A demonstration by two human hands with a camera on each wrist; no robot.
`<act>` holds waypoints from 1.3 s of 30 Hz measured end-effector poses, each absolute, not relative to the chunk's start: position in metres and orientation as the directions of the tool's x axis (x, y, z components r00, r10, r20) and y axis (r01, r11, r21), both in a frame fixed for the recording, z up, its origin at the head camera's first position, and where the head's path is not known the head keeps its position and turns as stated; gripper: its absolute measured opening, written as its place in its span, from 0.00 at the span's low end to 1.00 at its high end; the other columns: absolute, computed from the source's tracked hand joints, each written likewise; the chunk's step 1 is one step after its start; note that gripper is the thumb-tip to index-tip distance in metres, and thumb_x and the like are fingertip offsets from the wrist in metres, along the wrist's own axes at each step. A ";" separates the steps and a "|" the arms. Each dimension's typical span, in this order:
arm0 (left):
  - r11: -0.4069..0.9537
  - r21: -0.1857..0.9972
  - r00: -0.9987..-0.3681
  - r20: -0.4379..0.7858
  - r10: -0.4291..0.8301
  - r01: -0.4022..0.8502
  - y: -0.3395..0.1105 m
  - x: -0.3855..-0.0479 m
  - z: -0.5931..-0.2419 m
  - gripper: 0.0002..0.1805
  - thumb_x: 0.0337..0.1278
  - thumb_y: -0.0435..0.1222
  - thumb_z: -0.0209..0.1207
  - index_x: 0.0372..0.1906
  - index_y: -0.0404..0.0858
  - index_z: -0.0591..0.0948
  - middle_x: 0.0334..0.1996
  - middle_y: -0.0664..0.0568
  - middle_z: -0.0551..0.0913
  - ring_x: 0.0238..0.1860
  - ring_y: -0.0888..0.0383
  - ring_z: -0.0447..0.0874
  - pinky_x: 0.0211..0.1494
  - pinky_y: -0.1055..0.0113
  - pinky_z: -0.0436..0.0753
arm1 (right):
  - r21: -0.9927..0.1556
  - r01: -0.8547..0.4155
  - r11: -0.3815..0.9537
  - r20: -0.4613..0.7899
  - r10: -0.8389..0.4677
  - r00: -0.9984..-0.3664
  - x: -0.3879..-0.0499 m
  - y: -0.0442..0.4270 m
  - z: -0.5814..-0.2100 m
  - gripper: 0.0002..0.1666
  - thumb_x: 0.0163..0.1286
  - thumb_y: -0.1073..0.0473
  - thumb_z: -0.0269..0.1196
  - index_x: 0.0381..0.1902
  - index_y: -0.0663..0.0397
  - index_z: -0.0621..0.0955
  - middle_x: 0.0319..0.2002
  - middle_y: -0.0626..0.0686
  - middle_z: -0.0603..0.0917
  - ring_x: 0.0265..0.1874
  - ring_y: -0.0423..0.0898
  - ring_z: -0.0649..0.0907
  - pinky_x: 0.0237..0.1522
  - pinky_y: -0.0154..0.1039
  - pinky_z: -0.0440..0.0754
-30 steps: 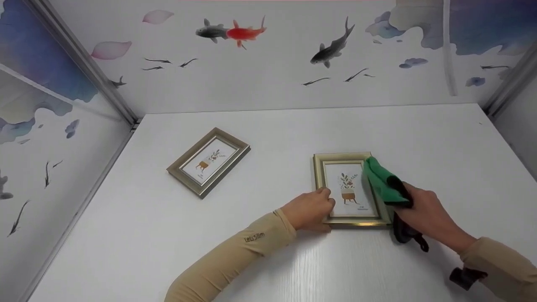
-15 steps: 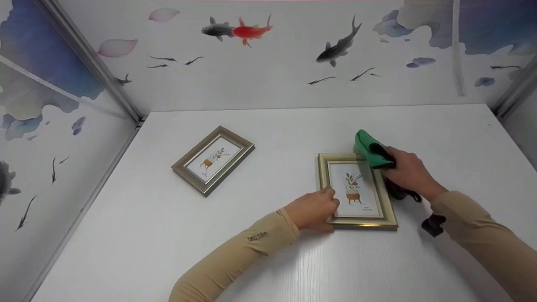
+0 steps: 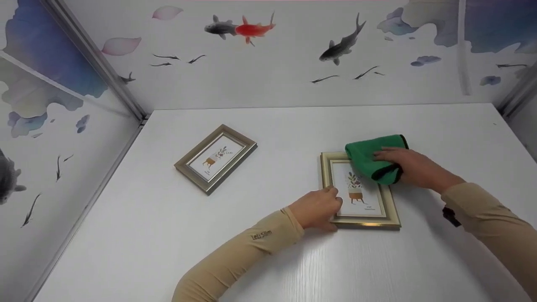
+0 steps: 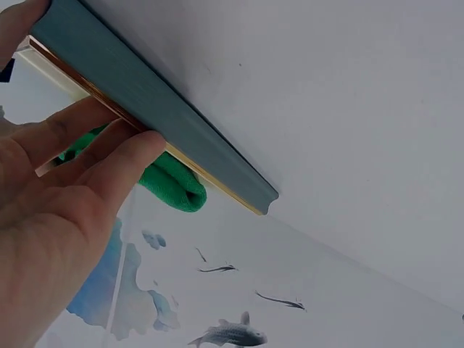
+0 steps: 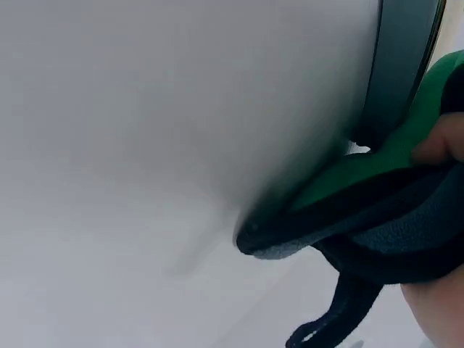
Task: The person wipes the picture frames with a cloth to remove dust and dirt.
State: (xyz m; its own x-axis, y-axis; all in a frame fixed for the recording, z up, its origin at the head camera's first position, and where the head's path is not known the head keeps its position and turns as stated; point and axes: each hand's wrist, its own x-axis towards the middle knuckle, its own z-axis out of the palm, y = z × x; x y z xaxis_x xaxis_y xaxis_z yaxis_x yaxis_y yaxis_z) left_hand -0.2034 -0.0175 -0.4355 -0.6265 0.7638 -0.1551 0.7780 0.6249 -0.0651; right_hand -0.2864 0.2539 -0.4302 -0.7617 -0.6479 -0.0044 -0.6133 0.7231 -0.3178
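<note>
A gold-toned picture frame lies face up on my white counter, right of centre, showing a small print of a plant in a brown pot. My left-hand grip is clamped on the frame's left edge near its lower corner, fingers over the moulding and thumb braced below. My right-hand grip is closed on a folded green cloth with dark edging, laid over the frame's far right corner and hiding it. From the right wrist I see the cloth's dark loop hanging loose. A second frame lies angled, well apart to the left.

What could go wrong, as I judge it: I hold the gold frame at one corner only, so a hard sideways push at the opposite corner could swivel it about my left fingers. The cloth's stiff-looking edging might catch on the hidden corner and drag the frame along. Heavy pressure could strain whatever covers the print; I cannot tell if that is glass. And should my left fingertips creep inward, they could smudge it.
</note>
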 end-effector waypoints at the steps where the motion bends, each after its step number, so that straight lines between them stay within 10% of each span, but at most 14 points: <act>1: 0.624 -0.072 -0.627 -0.149 0.765 0.778 -0.016 -0.203 -0.436 0.23 0.50 0.53 0.68 0.42 0.39 0.83 0.44 0.50 0.78 0.44 0.60 0.76 0.44 0.72 0.79 | -0.300 -0.637 0.710 -0.004 -0.669 -0.744 -0.283 0.254 -0.430 0.32 0.55 0.76 0.68 0.59 0.64 0.77 0.61 0.64 0.74 0.64 0.65 0.66 0.59 0.63 0.66; 7: 0.623 -0.112 -0.633 -0.129 0.763 0.774 -0.013 -0.202 -0.434 0.23 0.47 0.54 0.69 0.39 0.40 0.84 0.39 0.52 0.78 0.40 0.61 0.77 0.41 0.73 0.79 | -0.179 -0.754 0.632 -0.014 -0.768 -0.641 -0.252 0.253 -0.425 0.30 0.48 0.74 0.73 0.52 0.61 0.81 0.55 0.59 0.80 0.60 0.62 0.72 0.52 0.58 0.75; 18: 0.657 -0.081 -0.661 -0.144 0.737 0.750 -0.012 -0.202 -0.434 0.22 0.47 0.52 0.70 0.39 0.39 0.84 0.39 0.52 0.79 0.38 0.62 0.74 0.40 0.74 0.79 | -0.328 -0.795 0.510 -0.055 -0.850 -0.523 -0.207 0.265 -0.415 0.30 0.49 0.74 0.72 0.50 0.44 0.84 0.54 0.52 0.81 0.57 0.57 0.77 0.46 0.54 0.80; 39: 0.655 -0.036 -0.654 -0.125 0.746 0.755 -0.013 -0.199 -0.433 0.19 0.47 0.49 0.71 0.40 0.40 0.85 0.39 0.53 0.79 0.42 0.62 0.74 0.43 0.75 0.77 | -0.120 -0.824 0.553 0.070 -0.824 -0.563 -0.256 0.255 -0.425 0.30 0.46 0.76 0.73 0.49 0.55 0.83 0.51 0.54 0.83 0.57 0.57 0.77 0.48 0.55 0.79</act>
